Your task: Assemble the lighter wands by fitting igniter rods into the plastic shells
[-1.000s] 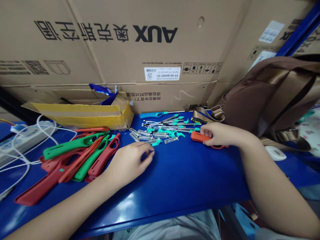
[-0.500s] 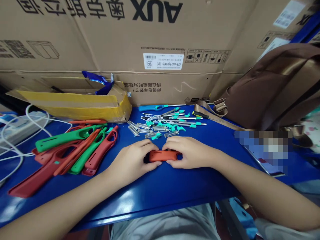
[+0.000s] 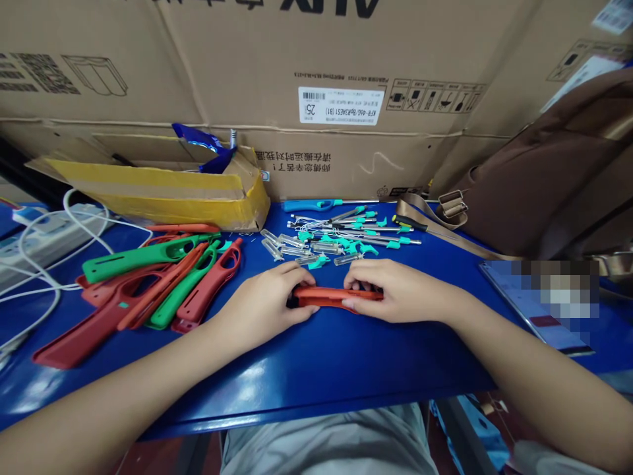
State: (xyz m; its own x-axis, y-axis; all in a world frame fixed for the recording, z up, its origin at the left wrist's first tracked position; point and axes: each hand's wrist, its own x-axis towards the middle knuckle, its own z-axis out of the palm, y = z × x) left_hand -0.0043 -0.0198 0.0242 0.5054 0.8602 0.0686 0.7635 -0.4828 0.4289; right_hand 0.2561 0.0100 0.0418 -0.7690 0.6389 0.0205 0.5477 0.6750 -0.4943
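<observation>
At the frame's centre, a red shell point(image 3: 332, 297) is grasped at both ends by the left hand point(image 3: 267, 307) and right hand point(image 3: 395, 293).

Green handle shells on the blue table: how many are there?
2. The upper green shell lies across the pile's top; the lower green shell slants right of it among red shells. More may hide underneath.

Red and green handle shells point(image 3: 148, 280) heaped at left of tabletop point(image 3: 346, 359). Yellow-taped carton point(image 3: 163, 194) at back-left edge, power strip point(image 3: 37, 241) beside it. Teal-tipped tubes point(image 3: 336, 237) mid-back. Brown bag point(image 3: 544, 178) at right edge. Cardboard boxes point(image 3: 222, 66) behind.
</observation>
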